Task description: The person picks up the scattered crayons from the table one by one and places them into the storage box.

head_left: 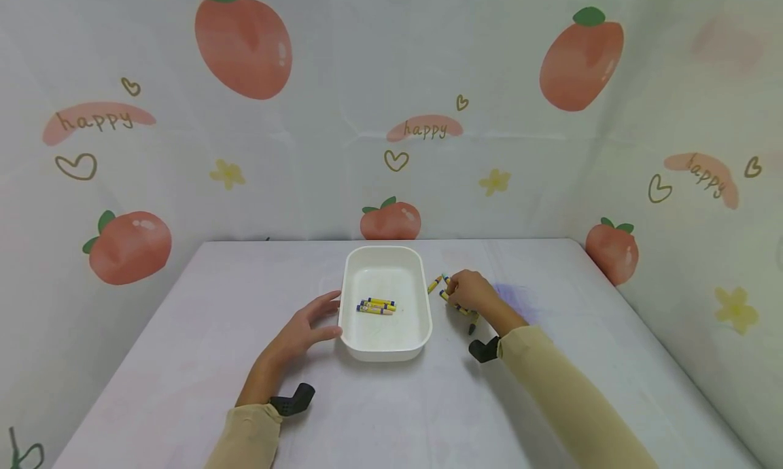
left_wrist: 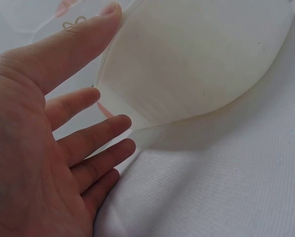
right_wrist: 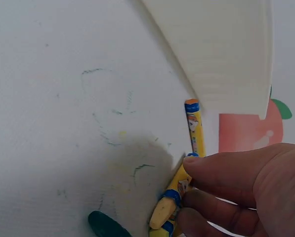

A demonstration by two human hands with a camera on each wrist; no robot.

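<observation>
A white plastic bin stands mid-table with several yellow-wrapped crayons lying on its floor. My left hand is at the bin's left side, its thumb along the rim and its fingers spread loosely by the wall. Right of the bin, my right hand pinches a yellow crayon with a pale yellow tip, low over the table. Part of that crayon is hidden by the thumb. An orange-ended crayon lies close by the bin's wall, beyond the thumb.
A dark green crayon tip shows near the right hand, and other crayons lie partly under it. A purple smudge marks the white tabletop to the right. A fruit-printed cloth hangs behind the table.
</observation>
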